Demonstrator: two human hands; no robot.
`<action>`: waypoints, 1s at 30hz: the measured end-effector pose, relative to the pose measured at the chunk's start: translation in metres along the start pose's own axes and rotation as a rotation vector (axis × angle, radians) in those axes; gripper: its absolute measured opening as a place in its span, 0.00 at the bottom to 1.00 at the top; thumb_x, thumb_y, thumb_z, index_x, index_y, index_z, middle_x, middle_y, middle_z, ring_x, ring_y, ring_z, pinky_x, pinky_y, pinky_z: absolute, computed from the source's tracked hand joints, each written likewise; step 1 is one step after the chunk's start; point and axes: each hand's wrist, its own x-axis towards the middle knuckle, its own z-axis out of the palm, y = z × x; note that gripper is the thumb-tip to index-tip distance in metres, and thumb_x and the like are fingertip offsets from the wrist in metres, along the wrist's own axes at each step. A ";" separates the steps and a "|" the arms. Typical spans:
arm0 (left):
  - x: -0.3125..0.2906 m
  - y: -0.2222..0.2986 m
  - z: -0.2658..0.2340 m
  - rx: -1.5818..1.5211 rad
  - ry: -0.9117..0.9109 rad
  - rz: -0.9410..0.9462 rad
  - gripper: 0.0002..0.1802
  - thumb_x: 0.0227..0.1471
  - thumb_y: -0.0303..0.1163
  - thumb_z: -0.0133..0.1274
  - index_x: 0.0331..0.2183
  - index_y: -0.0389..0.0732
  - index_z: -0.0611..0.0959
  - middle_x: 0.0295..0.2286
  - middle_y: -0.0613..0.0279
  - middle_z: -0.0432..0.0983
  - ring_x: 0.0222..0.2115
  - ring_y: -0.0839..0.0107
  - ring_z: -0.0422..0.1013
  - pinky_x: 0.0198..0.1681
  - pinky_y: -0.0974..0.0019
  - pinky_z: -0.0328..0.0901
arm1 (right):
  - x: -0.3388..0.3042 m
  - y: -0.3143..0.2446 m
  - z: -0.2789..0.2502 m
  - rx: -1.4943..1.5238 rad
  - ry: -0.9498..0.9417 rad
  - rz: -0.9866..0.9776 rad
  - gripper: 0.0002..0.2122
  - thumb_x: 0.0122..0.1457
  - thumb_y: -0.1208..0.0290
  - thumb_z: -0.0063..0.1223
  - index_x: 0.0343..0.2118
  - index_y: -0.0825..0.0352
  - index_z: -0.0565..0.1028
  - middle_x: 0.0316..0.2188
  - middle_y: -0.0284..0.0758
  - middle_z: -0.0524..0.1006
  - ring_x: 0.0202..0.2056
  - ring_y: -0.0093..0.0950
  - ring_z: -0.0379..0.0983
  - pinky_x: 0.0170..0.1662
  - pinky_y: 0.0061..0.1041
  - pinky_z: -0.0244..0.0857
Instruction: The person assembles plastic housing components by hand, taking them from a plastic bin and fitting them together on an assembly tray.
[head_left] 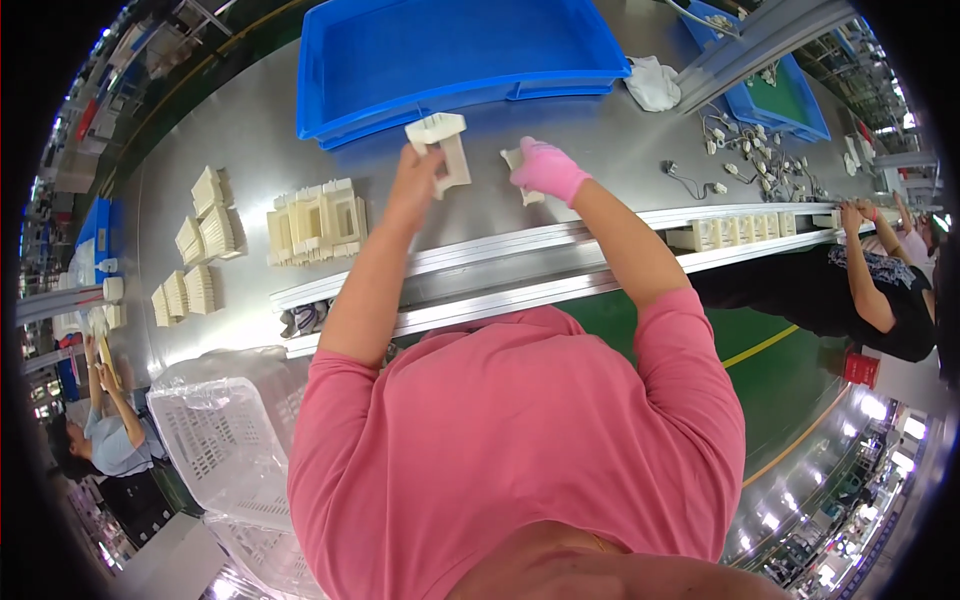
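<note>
Left hand (408,185), bare, grasps one cream frame (456,158) along its left side, thumb and fingers closed on it. From my remote seat it looks like hard, matte plastic: a flat rectangle with an opening, thicker across its far end. I see it over the brushed-metal table (270,130), near the wall of a large blue tray (410,108), smooth and glossy; I cannot tell whether the frame touches the metal.

Right hand (548,172), in a thin pink glove, has its fingers closed over one second cream piece (531,197); much of that part is hidden from me.

To the left I count five ribbed stacks (217,232) of thin cream parts, fanned like folded card. Beside them stands one tight block of cream frames (318,222), too packed for me to number.

Two straight aluminium rails (430,258) run along the near side, with one row of cream blocks (740,231) between them at right. Farther right lie tangled cables (770,170) with pale plugs, beyond my counting, and one crumpled white cloth (653,84).
</note>
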 end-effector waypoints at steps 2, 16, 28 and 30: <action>0.000 -0.019 0.011 0.044 0.000 0.008 0.13 0.50 0.35 0.42 0.37 0.40 0.68 0.33 0.60 0.68 0.33 0.70 0.67 0.34 0.69 0.62 | -0.013 0.002 -0.027 0.370 -0.178 -0.023 0.13 0.45 0.67 0.51 0.32 0.70 0.68 0.21 0.36 0.72 0.22 0.27 0.70 0.27 0.26 0.64; -0.037 -0.008 0.039 -0.112 -0.256 0.118 0.23 0.57 0.46 0.26 0.49 0.43 0.59 0.41 0.61 0.63 0.41 0.74 0.62 0.42 0.71 0.59 | -0.077 -0.059 -0.013 0.555 0.518 -0.370 0.21 0.49 0.73 0.49 0.46 0.66 0.59 0.19 0.36 0.67 0.18 0.31 0.65 0.23 0.25 0.60; -0.039 -0.009 0.033 -0.364 -0.434 -0.089 0.21 0.54 0.40 0.38 0.47 0.40 0.59 0.41 0.58 0.62 0.38 0.71 0.65 0.36 0.68 0.65 | -0.092 -0.061 -0.053 0.789 0.040 -0.413 0.22 0.48 0.76 0.47 0.48 0.67 0.59 0.23 0.32 0.70 0.24 0.22 0.67 0.28 0.19 0.60; -0.044 0.000 0.040 -0.341 -0.433 -0.155 0.21 0.52 0.38 0.42 0.46 0.39 0.61 0.38 0.56 0.65 0.36 0.69 0.67 0.30 0.66 0.67 | -0.094 -0.055 -0.061 0.782 -0.032 -0.356 0.23 0.47 0.75 0.48 0.49 0.67 0.60 0.26 0.32 0.70 0.28 0.21 0.67 0.32 0.19 0.61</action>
